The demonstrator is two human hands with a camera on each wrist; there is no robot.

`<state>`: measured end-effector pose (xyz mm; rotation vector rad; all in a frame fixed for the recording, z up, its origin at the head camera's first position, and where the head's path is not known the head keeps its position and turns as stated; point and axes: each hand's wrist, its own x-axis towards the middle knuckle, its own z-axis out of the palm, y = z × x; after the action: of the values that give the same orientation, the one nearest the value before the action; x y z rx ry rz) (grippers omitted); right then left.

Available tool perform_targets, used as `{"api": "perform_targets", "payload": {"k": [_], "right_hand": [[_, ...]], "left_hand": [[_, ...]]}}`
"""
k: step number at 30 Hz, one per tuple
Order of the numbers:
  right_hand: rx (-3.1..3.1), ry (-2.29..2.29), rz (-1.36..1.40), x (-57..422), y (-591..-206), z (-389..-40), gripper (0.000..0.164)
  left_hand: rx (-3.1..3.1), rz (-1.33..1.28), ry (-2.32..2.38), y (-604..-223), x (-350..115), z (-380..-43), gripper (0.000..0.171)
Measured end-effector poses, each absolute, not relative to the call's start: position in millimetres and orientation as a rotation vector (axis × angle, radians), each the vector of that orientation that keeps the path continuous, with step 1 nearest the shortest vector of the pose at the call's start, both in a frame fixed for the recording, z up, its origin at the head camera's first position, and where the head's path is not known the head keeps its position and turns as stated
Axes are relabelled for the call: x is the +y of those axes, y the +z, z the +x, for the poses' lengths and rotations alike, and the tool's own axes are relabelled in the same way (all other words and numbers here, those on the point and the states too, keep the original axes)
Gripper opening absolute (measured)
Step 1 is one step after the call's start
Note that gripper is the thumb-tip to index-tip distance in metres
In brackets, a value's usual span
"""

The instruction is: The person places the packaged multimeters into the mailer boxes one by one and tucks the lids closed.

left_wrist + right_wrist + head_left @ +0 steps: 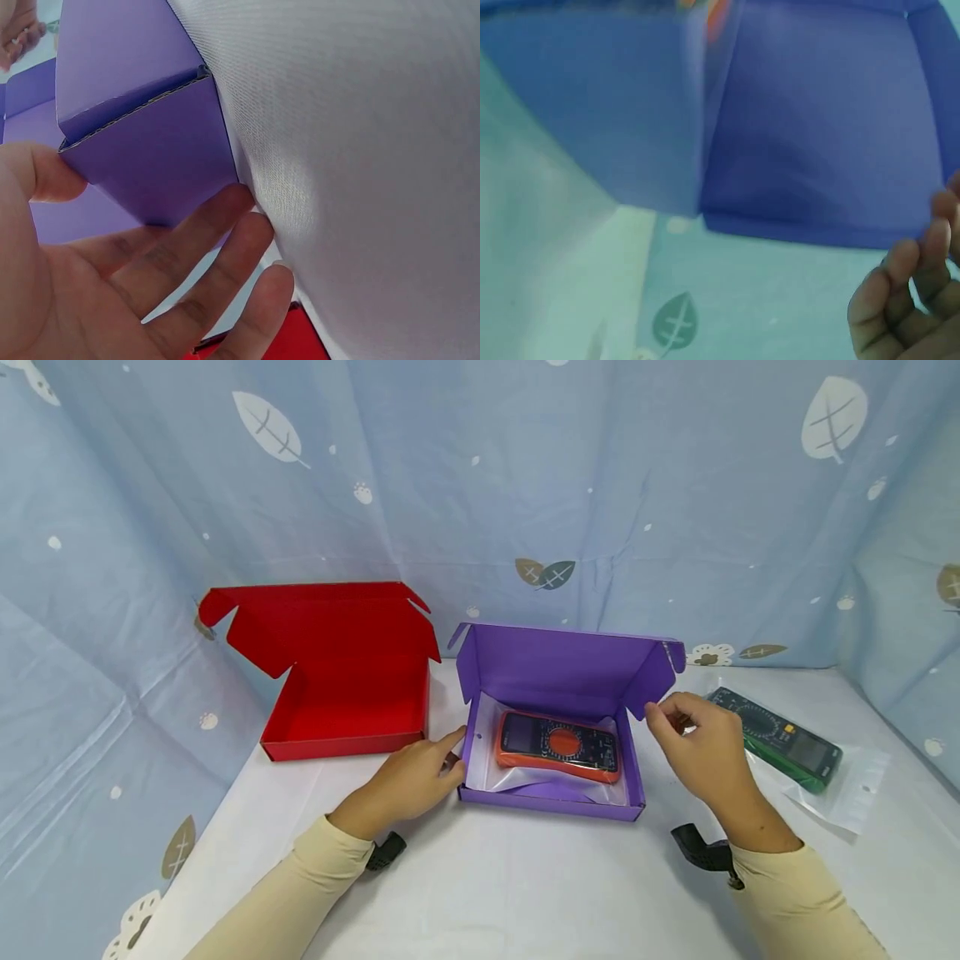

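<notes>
A pale blue curtain (480, 485) hangs in front of me and wraps round both sides, closing in my work space. It is printed with white and grey-brown leaves and small white paw marks, and it falls in soft creases. Below it I have a table (525, 885) covered in plain white cloth, reaching back to the foot of the curtain. The light is even and soft, with only faint shadows on the cloth.

No legible text on any object
</notes>
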<state>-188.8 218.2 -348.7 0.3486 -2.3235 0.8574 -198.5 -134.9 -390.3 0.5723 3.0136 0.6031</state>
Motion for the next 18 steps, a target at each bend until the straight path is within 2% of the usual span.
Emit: {"api": "perform_targets", "payload": {"k": [5,9,18], "right_hand": [[-2.374,0.903,0.095,227,-351,-195,0.021],[-2.407,0.942,0.002,229,-356,-198,0.024],[-2.407,1.069,0.091,233,-361,-203,0.050]], "left_hand": [[3.017,0.565,0.599,-389,-136,-197,0.056],[3.009,0.555,0.597,-387,-136,-196,0.057],[3.001,0.568,0.597,-389,-135,-197,0.057]]}}
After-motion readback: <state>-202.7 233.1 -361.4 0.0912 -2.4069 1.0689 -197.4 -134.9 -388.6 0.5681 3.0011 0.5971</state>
